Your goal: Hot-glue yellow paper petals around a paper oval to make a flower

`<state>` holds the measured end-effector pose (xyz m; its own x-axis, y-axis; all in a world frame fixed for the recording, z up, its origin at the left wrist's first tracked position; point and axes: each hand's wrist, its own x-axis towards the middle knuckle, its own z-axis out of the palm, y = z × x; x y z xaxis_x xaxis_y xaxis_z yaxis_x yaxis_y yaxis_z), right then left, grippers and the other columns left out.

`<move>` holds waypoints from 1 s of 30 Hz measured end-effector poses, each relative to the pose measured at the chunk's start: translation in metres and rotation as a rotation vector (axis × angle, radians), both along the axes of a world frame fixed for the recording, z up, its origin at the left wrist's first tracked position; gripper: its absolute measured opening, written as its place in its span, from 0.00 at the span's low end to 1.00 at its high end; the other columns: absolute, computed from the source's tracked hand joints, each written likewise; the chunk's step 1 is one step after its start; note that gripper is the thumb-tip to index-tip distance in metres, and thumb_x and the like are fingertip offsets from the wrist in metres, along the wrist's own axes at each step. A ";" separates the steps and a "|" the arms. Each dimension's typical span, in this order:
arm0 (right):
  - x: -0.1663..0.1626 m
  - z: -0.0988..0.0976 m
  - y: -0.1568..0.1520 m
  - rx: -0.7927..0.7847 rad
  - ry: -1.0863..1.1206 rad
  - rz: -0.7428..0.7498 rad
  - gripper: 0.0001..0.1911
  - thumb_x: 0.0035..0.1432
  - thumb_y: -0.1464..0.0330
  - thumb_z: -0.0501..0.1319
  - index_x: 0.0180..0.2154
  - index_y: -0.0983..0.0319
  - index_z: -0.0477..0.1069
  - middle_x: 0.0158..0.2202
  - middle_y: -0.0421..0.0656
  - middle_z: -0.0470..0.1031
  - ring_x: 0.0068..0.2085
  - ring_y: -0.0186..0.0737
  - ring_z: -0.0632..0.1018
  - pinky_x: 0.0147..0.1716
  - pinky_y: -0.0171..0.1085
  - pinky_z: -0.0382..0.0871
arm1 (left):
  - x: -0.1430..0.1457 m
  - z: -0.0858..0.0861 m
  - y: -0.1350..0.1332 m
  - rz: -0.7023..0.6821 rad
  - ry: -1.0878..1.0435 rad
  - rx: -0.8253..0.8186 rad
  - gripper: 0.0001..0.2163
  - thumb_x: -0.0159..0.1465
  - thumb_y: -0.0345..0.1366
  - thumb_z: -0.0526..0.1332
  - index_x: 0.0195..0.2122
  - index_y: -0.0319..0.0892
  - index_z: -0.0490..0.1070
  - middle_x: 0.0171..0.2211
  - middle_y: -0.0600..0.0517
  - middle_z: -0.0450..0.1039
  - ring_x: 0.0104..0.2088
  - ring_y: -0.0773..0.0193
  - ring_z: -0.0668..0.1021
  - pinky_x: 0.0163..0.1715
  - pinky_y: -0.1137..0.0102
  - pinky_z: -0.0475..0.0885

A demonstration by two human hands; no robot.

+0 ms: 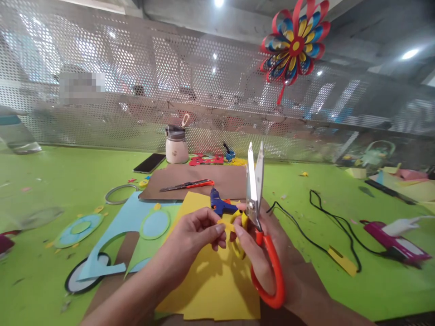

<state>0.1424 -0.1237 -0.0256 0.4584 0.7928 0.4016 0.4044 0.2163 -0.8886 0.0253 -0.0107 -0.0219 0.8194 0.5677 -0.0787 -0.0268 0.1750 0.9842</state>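
My left hand (204,233) pinches one end of a small yellow paper piece (228,225) between thumb and fingers. My right hand (261,253) has its thumb and fingertips at the paper's other end. Red-handled scissors (252,203) hang on that same hand, blades pointing up and slightly parted. Beneath both hands lie yellow paper sheets (210,290) on brown cardboard (307,280). A blue glue gun (220,204) lies just beyond my fingers. A yellow curved loop (239,249) shows behind the fingertips, partly hidden, and I cannot make out what it belongs to.
At left are cut blue paper (120,226), a green-rimmed disc (155,223) and a ring (118,194). Farther back lie another pair of scissors (190,184), a phone (149,163) and a jar (176,147). A black cord (335,217) runs to a magenta power strip (396,242).
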 end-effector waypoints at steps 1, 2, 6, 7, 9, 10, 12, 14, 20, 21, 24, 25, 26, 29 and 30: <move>0.000 0.002 -0.001 0.006 0.003 -0.008 0.15 0.57 0.70 0.56 0.48 0.57 0.65 0.32 0.41 0.72 0.30 0.37 0.77 0.31 0.35 0.75 | 0.000 0.000 0.000 -0.005 0.002 0.000 0.08 0.56 0.38 0.64 0.25 0.42 0.68 0.21 0.55 0.71 0.24 0.67 0.71 0.27 0.72 0.64; -0.001 0.003 -0.001 -0.004 0.004 0.001 0.14 0.58 0.69 0.56 0.47 0.58 0.65 0.32 0.41 0.72 0.31 0.37 0.77 0.31 0.35 0.75 | 0.000 0.000 -0.001 -0.006 0.001 -0.003 0.08 0.56 0.38 0.64 0.25 0.41 0.68 0.21 0.55 0.71 0.24 0.67 0.71 0.27 0.72 0.64; -0.005 0.001 0.001 -0.019 0.009 -0.040 0.14 0.57 0.67 0.57 0.47 0.58 0.65 0.31 0.42 0.73 0.30 0.38 0.77 0.28 0.35 0.75 | 0.002 -0.002 -0.004 0.007 -0.038 -0.054 0.08 0.57 0.38 0.63 0.26 0.40 0.69 0.23 0.53 0.71 0.25 0.67 0.70 0.28 0.72 0.64; -0.005 0.001 0.001 -0.003 0.018 -0.080 0.14 0.57 0.66 0.57 0.47 0.58 0.66 0.31 0.42 0.73 0.29 0.38 0.77 0.27 0.35 0.74 | 0.002 -0.003 -0.004 0.016 -0.047 -0.073 0.08 0.57 0.38 0.63 0.26 0.40 0.69 0.23 0.52 0.72 0.25 0.67 0.70 0.28 0.72 0.64; -0.006 0.002 0.000 0.022 0.033 -0.147 0.13 0.58 0.65 0.57 0.45 0.58 0.67 0.30 0.42 0.73 0.28 0.38 0.76 0.26 0.35 0.74 | 0.003 -0.005 -0.006 0.043 -0.054 -0.105 0.08 0.56 0.38 0.64 0.26 0.39 0.70 0.24 0.52 0.72 0.26 0.67 0.70 0.28 0.72 0.64; -0.006 0.003 0.000 0.008 0.032 -0.145 0.12 0.58 0.66 0.57 0.45 0.58 0.68 0.31 0.42 0.73 0.28 0.38 0.76 0.26 0.35 0.75 | 0.003 -0.006 -0.006 0.060 -0.057 -0.115 0.08 0.56 0.38 0.65 0.26 0.39 0.71 0.24 0.52 0.72 0.26 0.68 0.69 0.28 0.73 0.64; -0.006 0.007 -0.002 -0.037 0.018 -0.109 0.12 0.57 0.67 0.58 0.45 0.57 0.69 0.31 0.42 0.73 0.30 0.40 0.77 0.29 0.36 0.76 | 0.003 -0.008 -0.007 0.084 -0.069 -0.130 0.07 0.55 0.37 0.66 0.26 0.39 0.72 0.24 0.51 0.72 0.26 0.68 0.69 0.28 0.74 0.63; -0.004 0.011 -0.005 -0.074 -0.005 -0.069 0.13 0.57 0.69 0.59 0.46 0.57 0.69 0.33 0.43 0.74 0.32 0.41 0.78 0.32 0.37 0.77 | 0.003 -0.008 -0.007 0.089 -0.085 -0.144 0.07 0.55 0.37 0.66 0.26 0.38 0.73 0.24 0.52 0.73 0.27 0.69 0.69 0.28 0.74 0.63; -0.004 0.018 -0.005 -0.045 -0.100 -0.072 0.14 0.55 0.72 0.59 0.44 0.58 0.71 0.36 0.45 0.74 0.35 0.43 0.79 0.34 0.38 0.77 | 0.003 -0.008 -0.009 0.101 -0.103 -0.167 0.07 0.55 0.37 0.66 0.27 0.38 0.73 0.24 0.52 0.73 0.27 0.69 0.70 0.29 0.74 0.63; -0.005 0.016 -0.003 -0.047 -0.103 -0.075 0.13 0.55 0.72 0.59 0.43 0.58 0.72 0.36 0.46 0.74 0.36 0.44 0.79 0.35 0.38 0.77 | 0.003 -0.008 -0.009 0.103 -0.103 -0.168 0.07 0.55 0.37 0.66 0.27 0.39 0.73 0.25 0.52 0.73 0.27 0.69 0.70 0.29 0.74 0.63; -0.009 -0.001 0.006 0.010 -0.094 -0.107 0.12 0.55 0.70 0.58 0.43 0.59 0.71 0.34 0.46 0.74 0.35 0.45 0.79 0.33 0.39 0.77 | 0.002 -0.010 -0.009 0.100 -0.100 -0.154 0.07 0.56 0.37 0.65 0.28 0.39 0.72 0.25 0.52 0.73 0.28 0.69 0.70 0.30 0.73 0.63; -0.010 -0.008 0.009 0.090 -0.075 -0.157 0.13 0.56 0.68 0.56 0.44 0.58 0.69 0.31 0.45 0.73 0.32 0.43 0.79 0.31 0.38 0.77 | 0.002 -0.010 -0.009 0.096 -0.097 -0.144 0.07 0.56 0.37 0.65 0.28 0.39 0.72 0.25 0.52 0.73 0.28 0.69 0.70 0.30 0.73 0.63; -0.011 -0.014 0.012 0.165 -0.047 -0.206 0.13 0.56 0.67 0.55 0.44 0.58 0.68 0.31 0.44 0.73 0.31 0.42 0.78 0.29 0.38 0.77 | 0.002 -0.010 -0.009 0.092 -0.093 -0.134 0.07 0.57 0.37 0.65 0.28 0.39 0.72 0.25 0.52 0.73 0.28 0.69 0.69 0.30 0.74 0.63; -0.011 -0.017 0.012 0.186 -0.003 -0.218 0.11 0.56 0.66 0.56 0.42 0.56 0.67 0.27 0.41 0.71 0.26 0.39 0.77 0.25 0.35 0.75 | 0.002 -0.010 -0.008 0.092 -0.086 -0.109 0.07 0.57 0.38 0.64 0.28 0.39 0.72 0.25 0.52 0.73 0.27 0.69 0.69 0.30 0.74 0.62; -0.011 -0.014 0.009 0.144 -0.014 -0.181 0.10 0.56 0.65 0.56 0.42 0.57 0.67 0.27 0.41 0.71 0.26 0.39 0.76 0.25 0.35 0.75 | 0.002 -0.009 -0.007 0.096 -0.083 -0.102 0.07 0.57 0.38 0.64 0.28 0.39 0.71 0.25 0.53 0.73 0.27 0.70 0.68 0.30 0.74 0.62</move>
<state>0.1315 -0.1146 -0.0391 0.5818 0.6320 0.5119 0.4604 0.2629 -0.8479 0.0269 -0.0181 -0.0311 0.7680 0.6361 -0.0740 -0.1287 0.2666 0.9552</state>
